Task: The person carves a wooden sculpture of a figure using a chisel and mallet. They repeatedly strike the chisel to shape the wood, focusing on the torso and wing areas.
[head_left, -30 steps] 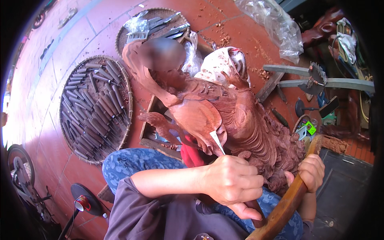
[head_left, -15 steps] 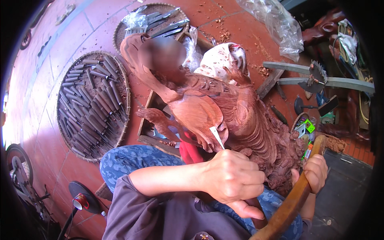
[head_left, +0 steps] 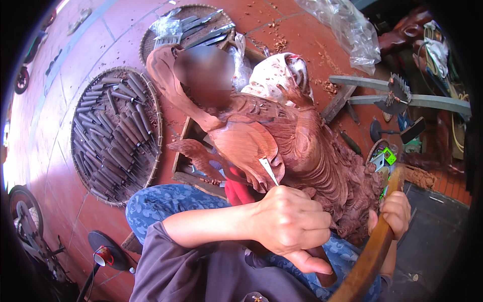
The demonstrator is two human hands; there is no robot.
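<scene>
A reddish-brown carved wooden figure (head_left: 302,131) leans across my lap, its drapery folds and rough base toward the right. My left hand (head_left: 292,221) is closed around a carving chisel, whose bright blade (head_left: 268,171) rests on the figure's smooth flared sleeve. Below the fist, the brown chisel handle (head_left: 322,264) sticks out. At the right, my right hand (head_left: 394,216) grips a long, curved wooden club (head_left: 370,256) that slants down to the lower edge. The club is apart from the chisel handle.
Many wooden-handled chisels lie in a round woven tray (head_left: 160,126) at the left. A second tray (head_left: 146,43) holds flat metal blades. A speckled white cloth (head_left: 274,75), wood shavings and clear plastic sheeting (head_left: 347,32) lie beyond the figure. Metal bars (head_left: 359,83) stand at right.
The club has shifted slightly right and down at its lower end, farther from the chisel handle. The left hand and chisel stay nearly in place.
</scene>
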